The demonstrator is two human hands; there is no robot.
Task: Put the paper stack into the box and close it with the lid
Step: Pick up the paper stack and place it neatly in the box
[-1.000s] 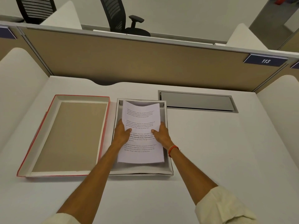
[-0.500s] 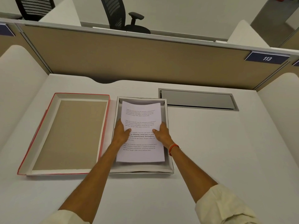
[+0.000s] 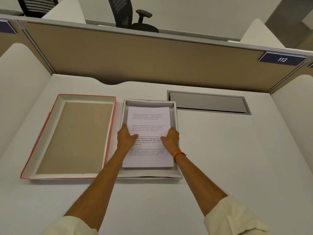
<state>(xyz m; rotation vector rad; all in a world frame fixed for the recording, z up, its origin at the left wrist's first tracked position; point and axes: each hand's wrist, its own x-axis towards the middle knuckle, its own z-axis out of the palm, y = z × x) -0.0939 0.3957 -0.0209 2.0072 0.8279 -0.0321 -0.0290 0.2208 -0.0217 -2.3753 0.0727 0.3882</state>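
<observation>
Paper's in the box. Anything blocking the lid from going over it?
Only the hands: left hand and right hand rest on the paper stack inside the box. The lid lies inside-up beside it, nothing between.

From my feed the light is soft, even and fairly warm, with no hard glare on the white surface (image 3: 220, 150). Shadows are faint: a thin dark line under the near edge of the box (image 3: 176, 177) and a dim band under the partition (image 3: 135, 65). The wide lens bends the partition's top rail and stretches the sleeves (image 3: 237, 217) at the bottom corners. The print on the paper stack (image 3: 149, 119) is soft, barely readable.
</observation>
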